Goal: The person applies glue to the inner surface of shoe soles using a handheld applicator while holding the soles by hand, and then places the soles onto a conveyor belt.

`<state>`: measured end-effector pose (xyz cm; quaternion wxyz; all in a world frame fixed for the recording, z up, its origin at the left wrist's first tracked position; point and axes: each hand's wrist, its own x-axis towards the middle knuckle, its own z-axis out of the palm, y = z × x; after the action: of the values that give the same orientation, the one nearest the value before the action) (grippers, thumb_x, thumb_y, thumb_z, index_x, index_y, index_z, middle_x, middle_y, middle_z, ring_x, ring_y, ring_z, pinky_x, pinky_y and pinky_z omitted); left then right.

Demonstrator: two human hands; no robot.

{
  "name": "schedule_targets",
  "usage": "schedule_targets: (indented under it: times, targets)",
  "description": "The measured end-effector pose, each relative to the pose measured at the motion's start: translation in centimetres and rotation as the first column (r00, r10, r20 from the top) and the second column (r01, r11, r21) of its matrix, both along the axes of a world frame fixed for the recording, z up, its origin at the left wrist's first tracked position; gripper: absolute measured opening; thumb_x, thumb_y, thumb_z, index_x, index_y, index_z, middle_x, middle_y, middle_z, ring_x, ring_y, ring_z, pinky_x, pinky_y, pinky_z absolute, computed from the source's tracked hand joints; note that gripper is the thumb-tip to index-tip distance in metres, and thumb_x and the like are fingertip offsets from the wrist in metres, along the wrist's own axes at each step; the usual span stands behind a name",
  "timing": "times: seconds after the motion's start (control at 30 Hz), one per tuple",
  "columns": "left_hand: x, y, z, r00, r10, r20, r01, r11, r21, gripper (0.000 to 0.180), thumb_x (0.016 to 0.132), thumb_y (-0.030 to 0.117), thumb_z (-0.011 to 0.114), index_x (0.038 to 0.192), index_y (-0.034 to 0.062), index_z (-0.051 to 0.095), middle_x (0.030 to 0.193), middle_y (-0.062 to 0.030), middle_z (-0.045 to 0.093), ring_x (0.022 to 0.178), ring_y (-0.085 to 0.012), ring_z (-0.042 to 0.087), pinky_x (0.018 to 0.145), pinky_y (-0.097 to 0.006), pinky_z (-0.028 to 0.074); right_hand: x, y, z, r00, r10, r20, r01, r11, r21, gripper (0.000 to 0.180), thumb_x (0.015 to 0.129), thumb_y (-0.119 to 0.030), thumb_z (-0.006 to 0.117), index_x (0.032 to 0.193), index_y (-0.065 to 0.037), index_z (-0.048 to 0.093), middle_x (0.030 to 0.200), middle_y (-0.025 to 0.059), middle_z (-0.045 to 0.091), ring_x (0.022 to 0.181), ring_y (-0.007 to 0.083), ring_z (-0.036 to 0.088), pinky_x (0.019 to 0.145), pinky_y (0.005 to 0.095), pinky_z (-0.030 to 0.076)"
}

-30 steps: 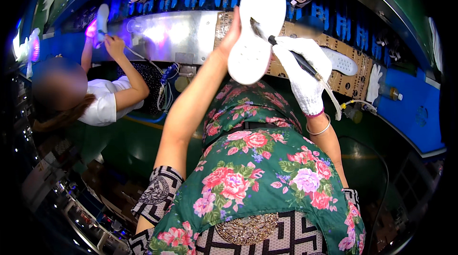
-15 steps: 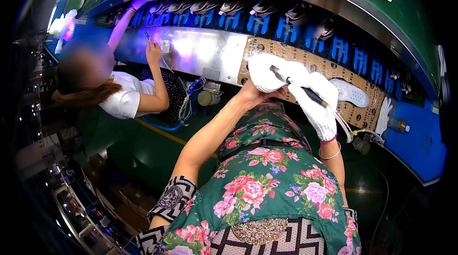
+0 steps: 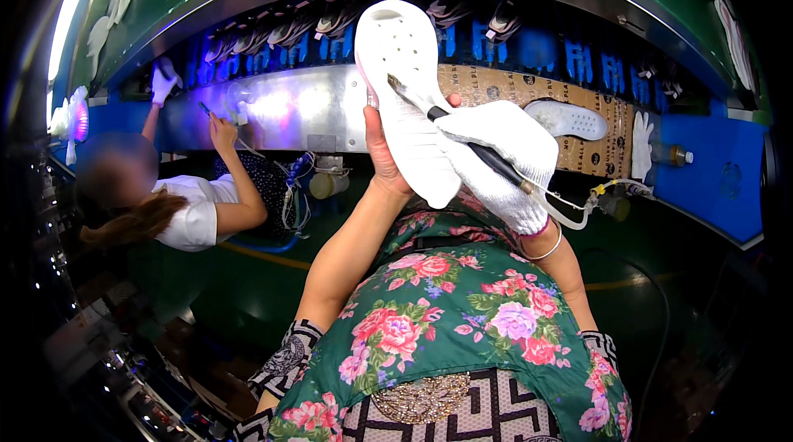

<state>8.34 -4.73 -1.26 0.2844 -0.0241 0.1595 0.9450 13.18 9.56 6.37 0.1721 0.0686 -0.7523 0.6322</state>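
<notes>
White shoe sole [image 3: 409,95] sits upper centre, gripped by the bare left hand [image 3: 382,153]. The gloved right hand [image 3: 504,157] is closed around a brush [image 3: 454,132] whose tip touches it: coating looks under way, and the next stroke likely needs steady, even sweeps.

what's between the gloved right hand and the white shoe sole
In the head view, a thin dark brush-like tool held in the white-gloved right hand spans that stretch, its tip touching the white perforated foam shoe sole.

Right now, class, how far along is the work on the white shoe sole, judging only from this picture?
Done: the left hand has the white sole lifted. In hand: the gloved right hand holds a brush with its tip on the sole. Whether any coating is on yet cannot be seen. Left: another sole lies on the cardboard.
</notes>
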Motion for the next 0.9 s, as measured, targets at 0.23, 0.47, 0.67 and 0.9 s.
schedule_targets:
  times: [0.23, 0.47, 0.67, 0.9]
  targets:
    - [0.3, 1.5, -0.4, 0.999, 0.027, 0.03, -0.021, 0.979, -0.2, 0.096, 0.077, 0.074, 0.058, 0.147, 0.012, 0.034, 0.137, -0.0118, 0.051, 0.126, -0.0318, 0.05, 0.108, -0.05, 0.04, -1.1, 1.4, -0.5, 0.995, 0.082, -0.055, -0.075, 0.99, 0.122, 0.035, 0.08, -0.006, 0.071, 0.115, -0.004, 0.068, 0.114, 0.0132, 0.067, 0.107, 0.0264, 0.063, 0.094, 0.0355, 0.048]
    - [0.9, 2.5, -3.8, 0.989, -0.093, 0.114, 0.107, 0.986, -0.129, 0.092, 0.075, 0.071, 0.063, 0.141, 0.0094, 0.042, 0.133, -0.0127, 0.055, 0.122, -0.0301, 0.054, 0.105, -0.047, 0.043, -0.2, 0.5, -2.4, 0.992, -0.071, -0.106, 0.086, 0.986, 0.141, 0.037, 0.081, -0.008, 0.071, 0.117, -0.004, 0.066, 0.116, 0.0129, 0.066, 0.108, 0.0253, 0.063, 0.094, 0.0348, 0.049]
    - [-0.2, 3.5, -0.9, 0.994, -0.011, 0.108, 0.041, 0.959, -0.279, 0.095, 0.075, 0.082, 0.049, 0.137, 0.0092, 0.043, 0.123, -0.0146, 0.057, 0.118, -0.0309, 0.056, 0.098, -0.047, 0.05, -0.5, 0.0, -2.8, 0.985, -0.13, -0.111, 0.14, 0.986, 0.086, 0.035, 0.081, -0.008, 0.07, 0.116, -0.004, 0.067, 0.116, 0.013, 0.066, 0.108, 0.0252, 0.063, 0.093, 0.0353, 0.049]
    - [-0.4, 3.0, -3.7, 0.971, -0.164, 0.174, 0.144, 0.982, 0.12, 0.098, 0.077, 0.078, 0.052, 0.142, 0.0054, 0.038, 0.13, -0.0182, 0.055, 0.115, -0.036, 0.057, 0.098, -0.05, 0.049, -0.4, -1.0, -2.1, 0.984, -0.107, -0.14, 0.125, 0.984, 0.127, 0.033, 0.082, -0.009, 0.07, 0.115, -0.005, 0.068, 0.115, 0.0131, 0.067, 0.107, 0.0251, 0.063, 0.093, 0.0358, 0.049]
